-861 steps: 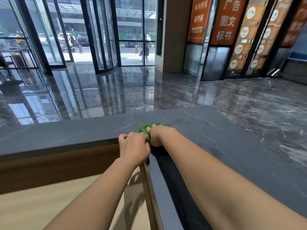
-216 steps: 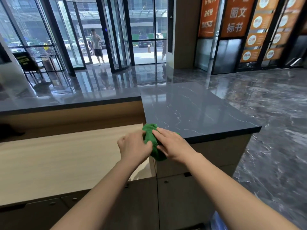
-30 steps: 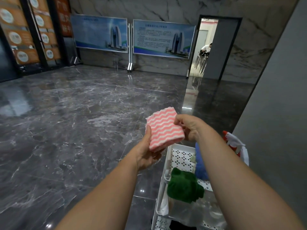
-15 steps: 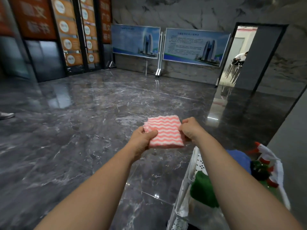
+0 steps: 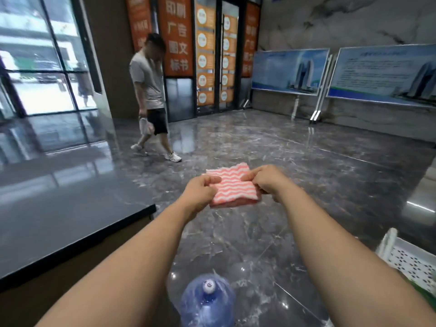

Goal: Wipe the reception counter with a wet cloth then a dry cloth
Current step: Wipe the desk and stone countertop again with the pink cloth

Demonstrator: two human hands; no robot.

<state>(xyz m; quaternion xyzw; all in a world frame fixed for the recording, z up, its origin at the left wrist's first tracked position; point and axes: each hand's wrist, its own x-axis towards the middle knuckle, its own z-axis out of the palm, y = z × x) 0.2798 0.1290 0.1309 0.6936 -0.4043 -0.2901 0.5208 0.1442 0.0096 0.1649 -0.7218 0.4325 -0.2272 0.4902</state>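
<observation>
Folded pink-and-white wavy-striped cloth (image 5: 232,186) held in the air — left hand (image 5: 200,191) pinching its left edge, right hand (image 5: 267,182) its right. Dark reception counter (image 5: 59,208) at left; blue water jug (image 5: 207,300) on the floor below.

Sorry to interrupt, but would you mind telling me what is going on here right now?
A person is holding a folded pink-and-white striped cloth out in front with both hands, the left hand and right hand each pinching a side. The dark reception counter lies to the left, not yet touched by this cloth. A blue water jug stands on the floor below, and a passer-by walks across the lobby.
</observation>
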